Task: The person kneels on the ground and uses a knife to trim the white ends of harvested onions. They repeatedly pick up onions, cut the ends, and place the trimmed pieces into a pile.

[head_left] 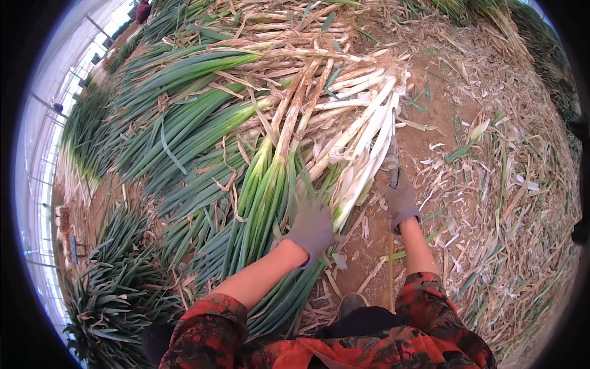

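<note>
Bright, diffuse daylight is spreading evenly over the ground [452, 111], while the translucent wall [38, 166] on the left is glaring nearly white, with bluish fringing along its edge. Shadows are falling soft and faint. The white stalks [374, 123] are shining brightly while the lower-left leaf pile [123, 289] is looking darker. Motion is blurring the left grip [312, 230]. The fisheye lens is bowing the wall's lines, and blackness is swallowing the corners.
</note>
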Available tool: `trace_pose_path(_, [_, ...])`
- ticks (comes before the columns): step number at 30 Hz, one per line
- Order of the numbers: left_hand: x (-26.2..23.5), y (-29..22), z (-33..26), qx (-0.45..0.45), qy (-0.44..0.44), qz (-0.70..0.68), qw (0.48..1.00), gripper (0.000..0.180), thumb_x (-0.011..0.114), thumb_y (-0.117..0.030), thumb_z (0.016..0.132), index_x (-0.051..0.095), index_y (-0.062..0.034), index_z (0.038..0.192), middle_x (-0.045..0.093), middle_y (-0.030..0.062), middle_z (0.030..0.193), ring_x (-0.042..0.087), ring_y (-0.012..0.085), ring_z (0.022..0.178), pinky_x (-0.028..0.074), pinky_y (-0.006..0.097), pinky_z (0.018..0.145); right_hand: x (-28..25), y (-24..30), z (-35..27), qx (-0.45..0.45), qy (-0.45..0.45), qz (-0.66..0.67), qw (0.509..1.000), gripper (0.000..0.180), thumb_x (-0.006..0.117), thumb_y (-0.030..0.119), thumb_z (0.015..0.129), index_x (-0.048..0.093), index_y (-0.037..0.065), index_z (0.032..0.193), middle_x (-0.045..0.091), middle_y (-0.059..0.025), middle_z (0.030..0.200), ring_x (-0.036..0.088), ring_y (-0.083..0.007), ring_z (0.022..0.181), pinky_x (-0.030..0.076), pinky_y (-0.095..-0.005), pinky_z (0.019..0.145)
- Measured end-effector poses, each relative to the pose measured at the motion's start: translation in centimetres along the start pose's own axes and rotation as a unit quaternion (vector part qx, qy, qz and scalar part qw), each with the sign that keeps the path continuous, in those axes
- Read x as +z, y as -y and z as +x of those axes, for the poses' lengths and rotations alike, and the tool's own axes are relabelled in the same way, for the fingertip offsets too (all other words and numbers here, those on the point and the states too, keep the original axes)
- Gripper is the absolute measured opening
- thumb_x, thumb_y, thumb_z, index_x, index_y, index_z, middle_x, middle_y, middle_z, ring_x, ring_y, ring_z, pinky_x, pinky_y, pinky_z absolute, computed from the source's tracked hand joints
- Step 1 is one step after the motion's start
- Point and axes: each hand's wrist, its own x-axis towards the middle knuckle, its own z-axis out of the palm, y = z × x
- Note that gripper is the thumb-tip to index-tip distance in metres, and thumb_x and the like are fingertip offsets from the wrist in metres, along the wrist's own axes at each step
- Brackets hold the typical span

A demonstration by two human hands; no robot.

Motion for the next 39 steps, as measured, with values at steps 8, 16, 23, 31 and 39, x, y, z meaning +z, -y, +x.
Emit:
trace_pose_path(8, [8.3, 8.7, -0.7, -0.180, -0.369, -0.252, 0.876, 0.036, 0.072, -0.014, 0.080, 0.060, -0.0073, 0.114, 0.062, 0.0152, 0.115, 0.057, 0.0373, 0.112, 0.050, 0.047, 0.092, 3.6, -0.3, -8.6, -0.105, 0.132, -0.115, 0.979, 0.042, 0.077, 0.030, 0.082, 0.061, 0.002, 0.109, 0.064, -0.0170, 0.079, 0.063, -0.0359, 0.074, 0.051, -0.0461, 0.071])
trace_pose_path(16, [2.0, 10.2, 1.1, -0.328, -0.020, -0.207, 0.921, 0.051, 0.081, -0.027, 0.076, 0.061, -0.0049, 0.117, 0.070, 0.0168, 0.110, 0.067, 0.0409, 0.101, 0.053, 0.047, 0.090, 7.3, -1.2, -16.8, -0.083, 0.212, -0.082, 0.970, 0.047, 0.076, 0.034, 0.084, 0.056, 0.003, 0.114, 0.065, -0.0226, 0.082, 0.065, -0.0407, 0.076, 0.051, -0.0478, 0.071])
trace_pose_path(23, [2.5, 10.8, -0.1, -0.250, -0.025, -0.331, 0.910, 0.043, 0.076, -0.024, 0.078, 0.073, 0.0003, 0.113, 0.072, 0.0230, 0.109, 0.069, 0.0390, 0.101, 0.053, 0.043, 0.089, 5.6, -1.1, -15.9, -0.044, 0.190, -0.036, 0.980, 0.060, 0.076, 0.042, 0.083, 0.054, 0.003, 0.123, 0.066, -0.0273, 0.094, 0.066, -0.0468, 0.090, 0.052, -0.0496, 0.079])
trace_pose_path(31, [2.0, 9.5, -2.8, -0.280, -0.072, -0.518, 0.805, 0.052, 0.086, -0.016, 0.076, 0.066, 0.0122, 0.116, 0.074, 0.0197, 0.102, 0.070, 0.0248, 0.091, 0.054, 0.037, 0.084, 4.3, 0.1, -14.4, 0.041, 0.206, -0.003, 0.978, 0.074, 0.075, 0.045, 0.084, 0.049, -0.001, 0.136, 0.066, -0.0298, 0.105, 0.065, -0.0467, 0.097, 0.052, -0.0465, 0.084])
trace_pose_path(39, [0.6, 6.7, -3.2, -0.278, -0.124, -0.374, 0.876, 0.039, 0.080, -0.019, 0.069, 0.073, 0.0000, 0.102, 0.072, 0.0211, 0.091, 0.070, 0.0335, 0.085, 0.054, 0.040, 0.079, 6.0, -3.6, -20.0, -0.094, 0.271, -0.044, 0.957, 0.072, 0.072, 0.045, 0.086, 0.044, 0.002, 0.136, 0.067, -0.0301, 0.098, 0.066, -0.0487, 0.096, 0.051, -0.0532, 0.083])
